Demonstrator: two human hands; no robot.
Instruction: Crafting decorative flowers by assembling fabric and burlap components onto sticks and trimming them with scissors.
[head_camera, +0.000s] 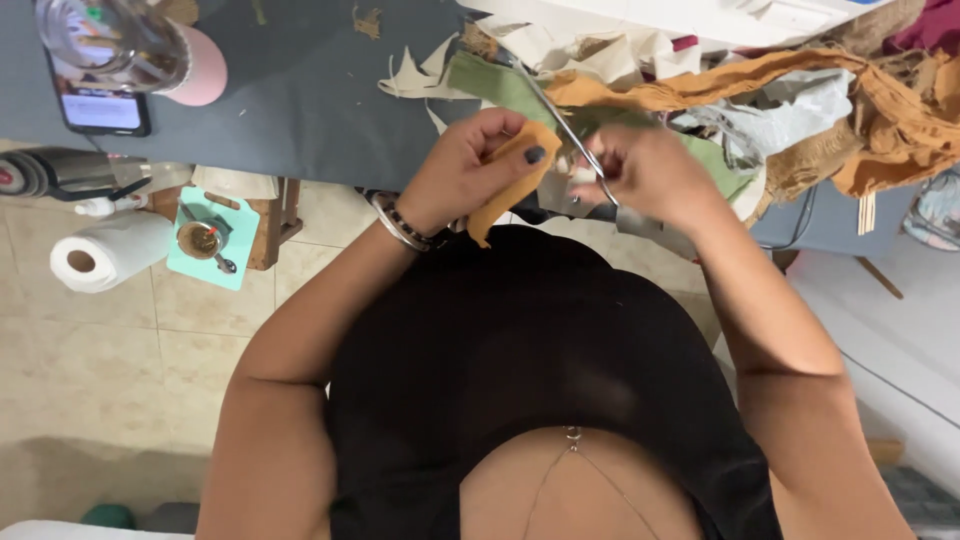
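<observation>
Left hand (465, 165) pinches mustard fabric strip (510, 180) at grey table (300, 100) edge, fingers clamped. Right hand (645, 175) alongside, fingers closed on scissors (570, 130), blades over strip. Risk: blades near left thumb, possible nick; loose strip may skew cut.

- The orange strip (510, 185) in the left hand (462, 172) is soft, matt cloth.
- The scissors (572, 130) in the right hand (650, 175) are thin, shiny metal.
- The table top (300, 110) is dark grey and smooth, not shiny.
- The scraps (420, 75) look like pale cloth with rough edges.
- The green piece (500, 88) is matt cloth.
- The bangles (395, 225) are shiny metal.
- The roll (100, 252) is soft white paper.
- The floor (120, 360) is smooth tile.
- The cup (130, 45) is clear and glossy.
</observation>
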